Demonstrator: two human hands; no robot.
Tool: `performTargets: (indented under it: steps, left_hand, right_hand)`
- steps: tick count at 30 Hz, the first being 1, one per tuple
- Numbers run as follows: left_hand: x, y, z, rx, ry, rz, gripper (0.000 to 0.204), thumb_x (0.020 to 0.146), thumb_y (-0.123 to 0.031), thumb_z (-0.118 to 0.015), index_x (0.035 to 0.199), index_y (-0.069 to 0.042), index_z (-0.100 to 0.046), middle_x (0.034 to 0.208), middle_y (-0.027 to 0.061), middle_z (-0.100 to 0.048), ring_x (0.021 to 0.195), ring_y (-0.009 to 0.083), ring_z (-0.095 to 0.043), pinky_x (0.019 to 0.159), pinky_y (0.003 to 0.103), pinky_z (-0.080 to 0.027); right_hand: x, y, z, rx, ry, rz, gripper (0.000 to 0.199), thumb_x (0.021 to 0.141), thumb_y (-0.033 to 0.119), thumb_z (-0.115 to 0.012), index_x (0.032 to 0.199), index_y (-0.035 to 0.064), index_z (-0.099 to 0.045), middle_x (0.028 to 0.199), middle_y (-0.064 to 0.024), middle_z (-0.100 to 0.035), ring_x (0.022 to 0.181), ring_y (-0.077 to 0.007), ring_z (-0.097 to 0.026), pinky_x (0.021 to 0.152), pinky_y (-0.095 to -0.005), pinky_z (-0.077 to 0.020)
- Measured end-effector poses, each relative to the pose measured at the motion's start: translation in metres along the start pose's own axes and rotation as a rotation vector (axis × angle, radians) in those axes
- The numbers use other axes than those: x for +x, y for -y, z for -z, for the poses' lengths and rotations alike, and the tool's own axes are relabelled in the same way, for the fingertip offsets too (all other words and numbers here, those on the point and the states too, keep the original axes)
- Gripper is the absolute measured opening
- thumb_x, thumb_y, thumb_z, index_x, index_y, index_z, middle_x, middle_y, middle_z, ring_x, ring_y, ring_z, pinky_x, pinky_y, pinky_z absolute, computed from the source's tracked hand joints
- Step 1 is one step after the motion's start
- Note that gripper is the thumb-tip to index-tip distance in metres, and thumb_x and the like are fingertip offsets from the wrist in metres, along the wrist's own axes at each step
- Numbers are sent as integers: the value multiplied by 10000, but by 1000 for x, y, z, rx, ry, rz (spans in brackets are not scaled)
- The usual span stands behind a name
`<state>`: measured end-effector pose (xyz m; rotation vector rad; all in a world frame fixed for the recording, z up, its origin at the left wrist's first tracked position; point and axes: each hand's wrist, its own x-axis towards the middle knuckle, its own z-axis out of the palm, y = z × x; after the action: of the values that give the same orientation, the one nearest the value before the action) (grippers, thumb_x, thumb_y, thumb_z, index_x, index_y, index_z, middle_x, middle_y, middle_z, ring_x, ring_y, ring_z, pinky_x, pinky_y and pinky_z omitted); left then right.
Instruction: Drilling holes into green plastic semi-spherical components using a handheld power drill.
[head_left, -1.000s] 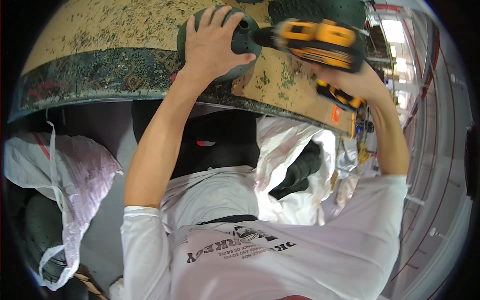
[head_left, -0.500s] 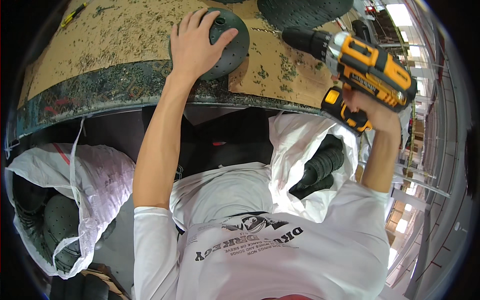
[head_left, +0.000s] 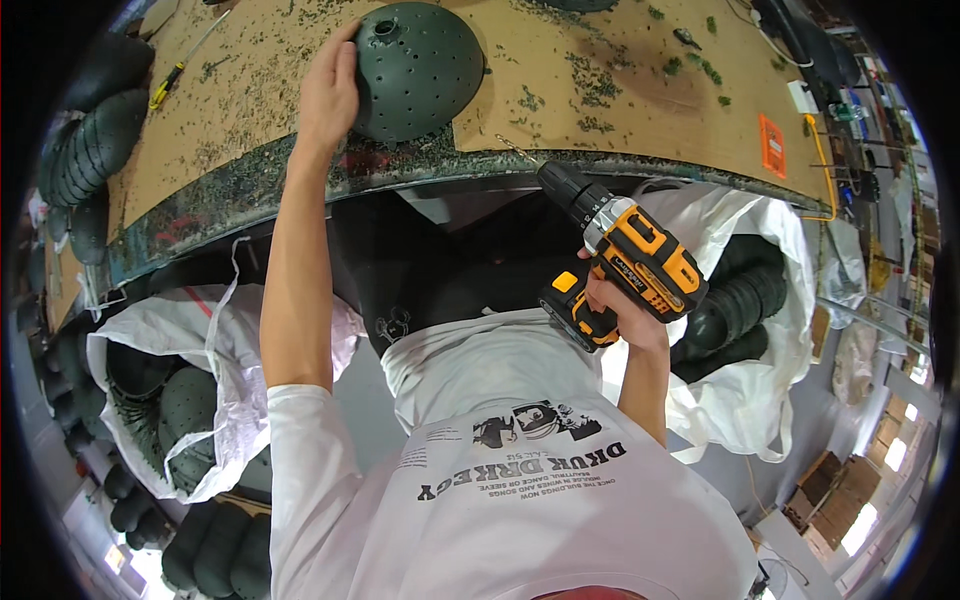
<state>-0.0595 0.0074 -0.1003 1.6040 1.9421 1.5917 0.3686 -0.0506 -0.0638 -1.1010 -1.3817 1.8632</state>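
A dark green dome-shaped shell, dotted with small holes and with one larger hole near its top, sits on the cardboard-covered table. My left hand holds it along its left edge, thumb near the side; some fingertips are hidden. My right hand is wrapped round the handle of a yellow and black cordless drill. The drill's long bit points up and left toward the table's front edge, apart from the dome.
Shavings litter the cardboard. A yellow-handled screwdriver lies at left, near stacked dark domes. An orange card is at right. White sacks of dark shells stand below the table, one left, one right.
My right hand has drawn the drill left and down, away from the dome and toward my body. My left hand has shifted from the dome's top to its left edge.
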Motion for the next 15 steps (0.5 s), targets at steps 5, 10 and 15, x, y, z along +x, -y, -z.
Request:
performTargets:
  steps: [5,10,15]
  left_hand:
    - [22,-12,25,365,-102,36,429,958,-374,-621,1293,-107,-639,1210,173,-672,1142,317,-629,977,374,-472]
    - [33,-29,4,459,58,-257,485,942,-460,-629,1325,-162,-626,1157,149,-700,1108,273,-653,952,377,-483]
    - [35,-34,1,467,183,-20,419,915,-452,-674,1252,-204,-685,1052,111,-726,947,212,-689,851,329,-519]
  right_hand:
    - [-5,-26,8,24,-16,-8,354,816,-8,-601,1166,-66,-589,710,-25,-556,595,-90,-498,592,-242,-433]
    - [0,-44,5,-140,-15,195,260,825,-17,-696,1081,13,-660,877,-23,-677,772,-113,-633,705,-282,-529]
    - [4,-48,6,-249,24,381,239,812,-10,-726,1047,8,-686,908,-53,-711,786,-151,-672,703,-298,-536]
